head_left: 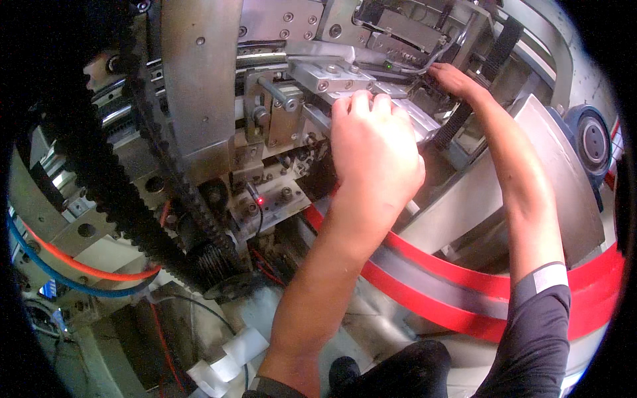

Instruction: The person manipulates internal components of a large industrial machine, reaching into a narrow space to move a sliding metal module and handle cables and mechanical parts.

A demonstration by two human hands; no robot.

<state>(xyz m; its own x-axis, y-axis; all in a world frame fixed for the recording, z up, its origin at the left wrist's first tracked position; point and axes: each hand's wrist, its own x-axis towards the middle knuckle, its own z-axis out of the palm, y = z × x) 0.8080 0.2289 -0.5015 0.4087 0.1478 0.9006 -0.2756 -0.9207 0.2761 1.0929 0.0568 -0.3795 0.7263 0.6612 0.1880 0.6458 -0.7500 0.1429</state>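
Note:
My left hand [378, 142] is in the middle of the view, back of the hand up, at the near edge of a silver metal block [335, 76] with bolts in it. Its fingers curl down and away, so whatever they close round is hidden. Farther off to the right, my right hand [454, 81] reaches in among the machine parts. Its fingertips are beside a thin bent metal tube [441, 56] and a black corrugated hose [501, 50]. Those fingers are mostly out of sight, and I cannot see anything held in them.
Black toothed belts [106, 192] run down the left side past a wide metal upright [201, 79]. A small sensor [254, 192] glows red on a bracket. Orange tubing [86, 266] curves at the left. A red-edged curved band [424, 278] passes below my arms. A blue-rimmed wheel [592, 140] stands right.

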